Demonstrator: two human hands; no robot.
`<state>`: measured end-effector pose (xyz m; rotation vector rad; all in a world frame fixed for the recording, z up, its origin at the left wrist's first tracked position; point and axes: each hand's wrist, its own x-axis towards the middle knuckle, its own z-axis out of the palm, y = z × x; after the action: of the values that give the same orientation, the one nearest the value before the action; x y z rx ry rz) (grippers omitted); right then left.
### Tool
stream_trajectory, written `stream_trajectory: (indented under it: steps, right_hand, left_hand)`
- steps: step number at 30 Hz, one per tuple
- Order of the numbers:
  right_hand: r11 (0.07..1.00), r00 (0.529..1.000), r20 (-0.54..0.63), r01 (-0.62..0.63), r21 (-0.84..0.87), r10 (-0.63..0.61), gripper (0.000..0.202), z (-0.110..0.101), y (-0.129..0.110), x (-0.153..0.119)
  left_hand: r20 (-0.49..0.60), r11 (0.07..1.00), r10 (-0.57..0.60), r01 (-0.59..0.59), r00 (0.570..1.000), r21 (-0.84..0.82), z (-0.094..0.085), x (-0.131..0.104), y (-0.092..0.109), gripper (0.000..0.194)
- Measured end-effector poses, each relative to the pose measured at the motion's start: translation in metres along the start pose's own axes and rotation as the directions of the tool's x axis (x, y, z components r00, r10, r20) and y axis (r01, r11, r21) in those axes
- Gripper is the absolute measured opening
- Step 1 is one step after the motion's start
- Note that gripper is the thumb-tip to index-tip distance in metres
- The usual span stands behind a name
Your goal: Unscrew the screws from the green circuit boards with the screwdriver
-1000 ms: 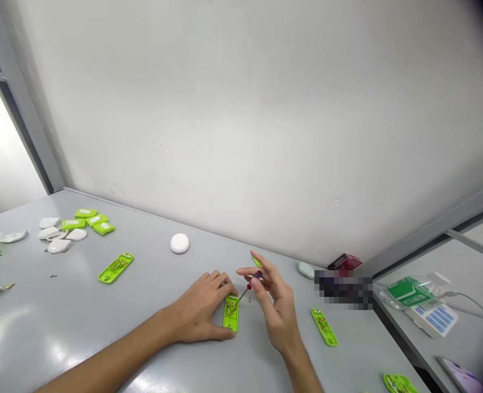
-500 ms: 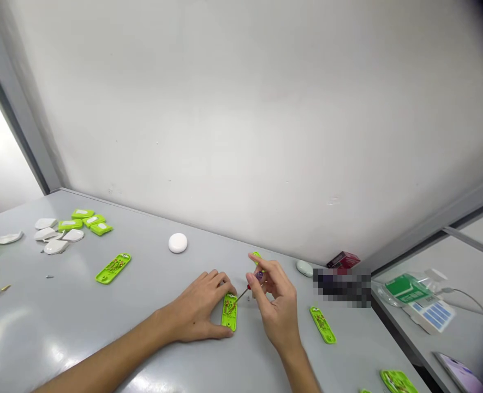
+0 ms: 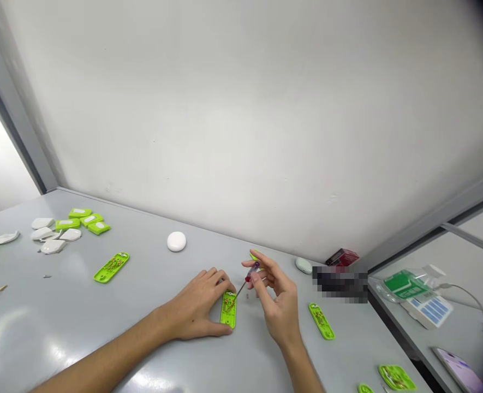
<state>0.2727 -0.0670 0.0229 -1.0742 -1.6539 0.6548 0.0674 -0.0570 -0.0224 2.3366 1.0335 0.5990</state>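
Two hands, head view: both at one green casing on the grey surface, near the middle.
Left hand: thumb and forefinger clamped on the casing's two ends; the fingertips overlap its far end.
Right hand: fingers pinched around the purple handle of a screwdriver, its shaft slanting down to the casing. Whether the tip sits in a screw is too small to tell.
Casing: lying flat, inner side up, with gold and red parts showing.
Just beside it: a tiny metal piece between casing and right hand.
In the way: the right hand — it covers most of a green piece behind it.
Similar casings: one to the left, one right of the right hand, one at the lower right.
Far side: a white round object, a pale rounded case and a red box — a blurred patch hides whatever lies before the box.
Far left: white shells heaped beside green-and-white pieces.
Right edge: a green-and-clear packet and a phone.
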Motion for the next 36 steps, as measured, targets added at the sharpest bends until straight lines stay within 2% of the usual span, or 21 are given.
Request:
stream_trajectory:
  steps: [4,6,8,11,14,16,19,24,29,31,36]
  right_hand:
    - [0.999,0.999,-0.033,-0.020,-0.042,0.019,0.021,0.0009,0.0019,-0.0007]
    - [0.998,0.998,-0.043,-0.038,-0.053,0.036,0.025,0.0004,0.0032,-0.0005]
    - [0.997,0.997,0.002,-0.080,-0.020,0.080,0.026,-0.0014,0.0042,0.0000]
    - [0.989,0.985,0.107,-0.142,0.050,0.136,0.038,-0.0050,0.0046,0.0011]
    - [0.992,0.983,0.143,-0.121,0.047,0.113,0.037,-0.0069,0.0042,0.0016]
    - [0.994,0.985,0.139,-0.107,0.011,0.104,0.033,-0.0069,0.0043,0.0014]
    - [0.989,0.980,0.134,-0.151,-0.010,0.151,0.031,-0.0061,0.0055,0.0008]
    - [0.988,0.978,0.153,-0.149,0.028,0.143,0.036,-0.0055,0.0060,0.0003]
    - [0.965,0.956,0.177,-0.250,0.076,0.234,0.038,-0.0033,0.0036,0.0002]
    - [0.963,0.956,0.191,-0.247,0.112,0.223,0.039,-0.0027,0.0031,0.0004]
    - [0.958,0.956,0.122,-0.277,0.076,0.267,0.042,-0.0017,0.0042,0.0015]
  left_hand:
    - [0.002,1.000,-0.015,0.015,1.000,-0.011,0.0001,0.0005,-0.0003,0.057]
    - [0.005,1.000,-0.015,0.015,1.000,-0.010,0.0000,0.0011,-0.0003,0.057]
    - [0.008,1.000,-0.011,0.011,1.000,-0.007,-0.0001,0.0014,-0.0001,0.056]
    - [0.010,1.000,-0.015,0.015,1.000,-0.004,-0.0004,0.0010,0.0008,0.057]
    - [0.023,1.000,-0.028,0.028,0.999,0.000,-0.0011,0.0005,0.0013,0.056]
    - [0.029,1.000,-0.031,0.031,0.999,0.002,-0.0016,0.0009,0.0011,0.056]
    - [0.021,1.000,-0.018,0.018,1.000,0.005,-0.0018,0.0019,0.0001,0.058]
    - [0.015,1.000,-0.023,0.023,1.000,0.013,-0.0021,0.0020,0.0009,0.056]
    - [0.019,1.000,-0.016,0.016,1.000,0.020,-0.0022,0.0011,0.0018,0.057]
    - [0.023,1.000,-0.024,0.023,0.999,0.017,-0.0022,0.0012,0.0018,0.058]
    - [0.025,1.000,-0.017,0.017,1.000,0.012,-0.0034,0.0017,0.0023,0.056]
